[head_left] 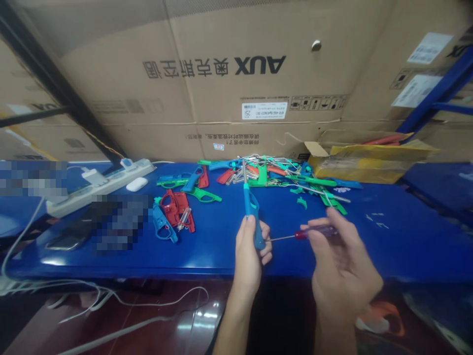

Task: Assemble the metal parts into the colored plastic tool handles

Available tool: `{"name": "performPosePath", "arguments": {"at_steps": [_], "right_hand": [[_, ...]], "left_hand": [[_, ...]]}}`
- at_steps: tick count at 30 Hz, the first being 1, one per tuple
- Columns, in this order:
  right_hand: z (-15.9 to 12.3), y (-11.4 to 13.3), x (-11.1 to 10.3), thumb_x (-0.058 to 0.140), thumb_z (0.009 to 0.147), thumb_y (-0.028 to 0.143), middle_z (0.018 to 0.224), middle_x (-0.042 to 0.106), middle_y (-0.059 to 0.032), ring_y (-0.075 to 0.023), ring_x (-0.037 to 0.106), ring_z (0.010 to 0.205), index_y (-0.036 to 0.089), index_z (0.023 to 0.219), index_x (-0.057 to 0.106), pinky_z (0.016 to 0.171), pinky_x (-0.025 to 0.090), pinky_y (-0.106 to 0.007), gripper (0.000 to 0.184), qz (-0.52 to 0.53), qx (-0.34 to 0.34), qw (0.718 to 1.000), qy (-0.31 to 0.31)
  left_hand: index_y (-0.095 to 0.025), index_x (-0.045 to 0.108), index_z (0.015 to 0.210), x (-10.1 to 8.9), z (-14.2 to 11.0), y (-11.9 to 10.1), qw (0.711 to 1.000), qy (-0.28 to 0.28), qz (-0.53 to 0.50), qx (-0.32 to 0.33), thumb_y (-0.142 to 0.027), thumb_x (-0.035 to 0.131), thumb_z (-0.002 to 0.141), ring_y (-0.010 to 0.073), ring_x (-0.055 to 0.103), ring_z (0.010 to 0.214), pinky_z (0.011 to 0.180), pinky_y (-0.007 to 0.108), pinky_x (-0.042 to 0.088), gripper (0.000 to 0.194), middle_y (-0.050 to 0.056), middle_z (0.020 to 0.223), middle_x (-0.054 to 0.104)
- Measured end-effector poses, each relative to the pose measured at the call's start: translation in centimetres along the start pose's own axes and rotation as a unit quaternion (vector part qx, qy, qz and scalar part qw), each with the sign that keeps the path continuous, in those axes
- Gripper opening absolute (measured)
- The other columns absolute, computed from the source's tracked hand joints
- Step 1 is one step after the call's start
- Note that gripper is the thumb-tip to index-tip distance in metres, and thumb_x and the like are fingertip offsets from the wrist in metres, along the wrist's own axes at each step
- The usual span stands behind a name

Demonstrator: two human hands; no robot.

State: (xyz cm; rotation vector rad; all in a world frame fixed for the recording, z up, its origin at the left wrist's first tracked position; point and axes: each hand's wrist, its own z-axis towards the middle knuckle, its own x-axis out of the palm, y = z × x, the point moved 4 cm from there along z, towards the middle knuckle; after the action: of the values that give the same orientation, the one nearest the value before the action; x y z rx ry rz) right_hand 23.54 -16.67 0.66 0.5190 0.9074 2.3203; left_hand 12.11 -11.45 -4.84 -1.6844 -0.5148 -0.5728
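My left hand [248, 249] is closed around the handle of a blue long-nosed gas lighter [253, 209], whose metal tube points away from me. In my right hand [342, 266] is a screwdriver [314, 232] with a dark red, see-through handle. Its thin shaft points left, and the tip meets or nearly meets the lower end of the lighter's handle; exact contact cannot be made out. Beyond my hands lies a heap of lighter parts [262, 175], with green, blue and red shells, metal tubes and wires. Red and blue shell halves [173, 209] lie to the left.
A white power strip [99, 185] with plugs runs along the left, a white earbud case [136, 184] beside it. An open cardboard box with yellow tape [364, 165] stands at the back right. Large cartons [207, 98] rise behind the blue table [207, 256]. Cables hang below the front edge.
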Motion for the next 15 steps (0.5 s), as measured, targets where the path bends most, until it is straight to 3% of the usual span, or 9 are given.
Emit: {"name": "performPosePath", "arguments": {"at_steps": [4,6,10,15], "right_hand": [[-0.28,0.03,0.31,0.053,0.100,0.022,0.112,0.073,-0.0076,-0.0209,0.074,0.090,0.025,0.131,0.066,0.081,0.061,-0.042,0.034,-0.015,0.049,0.997,0.050],[-0.29,0.02,0.25,0.057,0.098,0.021,0.108,0.074,-0.0061,-0.0206,0.075,0.087,0.026,0.134,0.064,0.081,0.061,-0.043,0.037,0.008,0.059,0.997,0.044],[-0.08,0.38,-0.18,0.071,0.089,0.015,0.093,0.072,-0.0022,-0.0183,0.072,0.080,0.027,0.113,0.075,0.072,0.061,-0.035,0.028,0.014,0.012,1.000,0.010],[-0.09,0.08,-0.04,0.057,0.098,0.022,0.107,0.074,-0.0059,-0.0221,0.073,0.096,0.025,0.119,0.071,0.080,0.061,-0.039,0.025,0.040,0.059,0.994,0.082]], "left_hand": [[-0.017,0.045,0.076,-0.01,-0.04,0.06,1.000,0.000,0.000,0.007,-0.066,0.065,0.084,0.0020,0.029,0.042,0.033,0.014,0.019,0.053,-0.005,0.068,0.043],[-0.017,0.045,0.076,-0.03,-0.09,0.06,1.000,0.000,0.000,0.010,-0.065,0.066,0.084,0.0020,0.030,0.042,0.033,0.014,0.020,0.052,-0.005,0.068,0.044],[-0.018,0.045,0.077,-0.09,-0.16,0.11,1.000,0.005,0.004,0.011,-0.063,0.067,0.083,0.0021,0.030,0.042,0.034,0.014,0.020,0.051,-0.006,0.068,0.043],[-0.018,0.045,0.078,-0.18,-0.22,0.17,1.000,0.006,0.009,0.020,-0.061,0.068,0.084,0.0019,0.030,0.042,0.034,0.013,0.020,0.049,-0.006,0.069,0.044]]}}
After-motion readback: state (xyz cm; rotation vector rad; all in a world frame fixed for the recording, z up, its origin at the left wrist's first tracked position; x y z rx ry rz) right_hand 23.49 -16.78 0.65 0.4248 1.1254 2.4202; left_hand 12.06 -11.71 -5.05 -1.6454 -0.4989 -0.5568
